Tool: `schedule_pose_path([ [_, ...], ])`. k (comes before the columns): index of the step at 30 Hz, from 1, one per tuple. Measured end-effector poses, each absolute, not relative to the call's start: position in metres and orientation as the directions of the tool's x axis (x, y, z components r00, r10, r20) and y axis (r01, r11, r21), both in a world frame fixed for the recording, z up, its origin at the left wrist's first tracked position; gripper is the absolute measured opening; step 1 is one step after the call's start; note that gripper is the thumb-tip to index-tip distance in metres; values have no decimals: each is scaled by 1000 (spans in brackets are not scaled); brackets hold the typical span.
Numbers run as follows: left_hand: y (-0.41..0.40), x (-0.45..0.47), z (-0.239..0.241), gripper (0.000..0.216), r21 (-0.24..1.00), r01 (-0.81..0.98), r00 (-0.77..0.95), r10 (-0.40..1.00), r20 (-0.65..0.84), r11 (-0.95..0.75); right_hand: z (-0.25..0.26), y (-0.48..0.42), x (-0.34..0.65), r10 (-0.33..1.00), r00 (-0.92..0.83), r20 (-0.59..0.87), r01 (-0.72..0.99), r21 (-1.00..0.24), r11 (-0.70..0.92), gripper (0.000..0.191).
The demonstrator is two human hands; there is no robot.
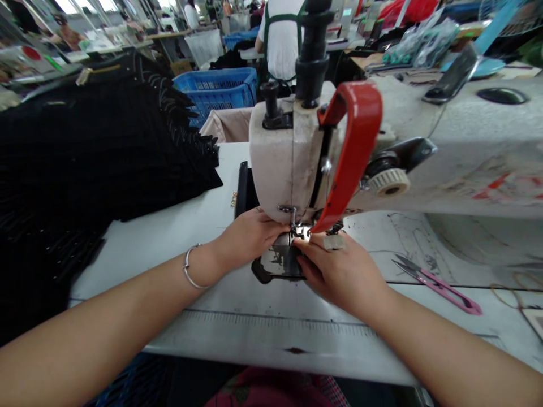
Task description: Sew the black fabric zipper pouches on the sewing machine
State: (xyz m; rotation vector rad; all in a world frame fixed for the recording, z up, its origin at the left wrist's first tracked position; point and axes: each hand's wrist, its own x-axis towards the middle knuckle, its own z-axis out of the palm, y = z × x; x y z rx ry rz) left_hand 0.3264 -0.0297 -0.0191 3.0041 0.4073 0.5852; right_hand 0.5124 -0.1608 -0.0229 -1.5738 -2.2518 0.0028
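My left hand [250, 237] reaches to the needle area of a white sewing machine [271, 147], its fingers pressed together at the lit presser foot [301, 230]. From the right, my right hand [339, 265] meets the same spot, fingers bent and closed by the metal needle plate [280, 260]. What lies under the fingertips is too small and hidden to name. Just behind my left hand, a black piece [242, 189] with small gold-coloured metal bits at its edge lies partly covered by the machine head. A red curved guard [360, 135] hangs in front of the needle bar.
Stacked black garments [85, 141] fill the table's left side. Pink-handled thread snips [441, 288] lie right of my right hand, near loose threads. A printed ruler [280, 322] runs along the table front. Beyond are a blue crate [216, 85] and a person in white [282, 39].
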Motion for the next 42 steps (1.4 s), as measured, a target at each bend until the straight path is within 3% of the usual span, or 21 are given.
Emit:
schedule_pose_path([
  [5, -50, 328, 5, 20, 141, 392, 886, 414, 209, -909, -25, -161, 514, 881, -301, 364, 891, -221, 396, 26],
  [8, -62, 320, 8, 22, 176, 396, 900, 419, 118, -901, -26, -163, 516, 857, -311, 411, 876, -225, 426, 25],
  [13, -79, 306, -9, 32, 102, 279, 923, 296, 246, -955, -26, -166, 517, 813, -350, 466, 849, -209, 485, 18],
  [16, -82, 304, -14, 34, 87, 229, 939, 244, 243, -969, -27, -168, 517, 805, -379, 457, 848, -178, 500, 16],
  [23, -72, 313, -6, 32, 88, 213, 945, 228, 234, -973, -28, -167, 515, 820, -361, 444, 863, -175, 475, 22],
  [31, -113, 298, 9, 45, 210, 264, 946, 295, 133, -941, -18, -169, 527, 842, -409, 352, 796, -313, 517, 24],
  [35, -127, 297, 0, 38, 207, 287, 926, 326, 188, -935, -18, -170, 529, 839, -448, 307, 787, -310, 534, 21],
  [42, -120, 296, -10, 37, 171, 192, 935, 233, 267, -966, -20, -172, 523, 826, -447, 344, 790, -281, 545, 24],
])
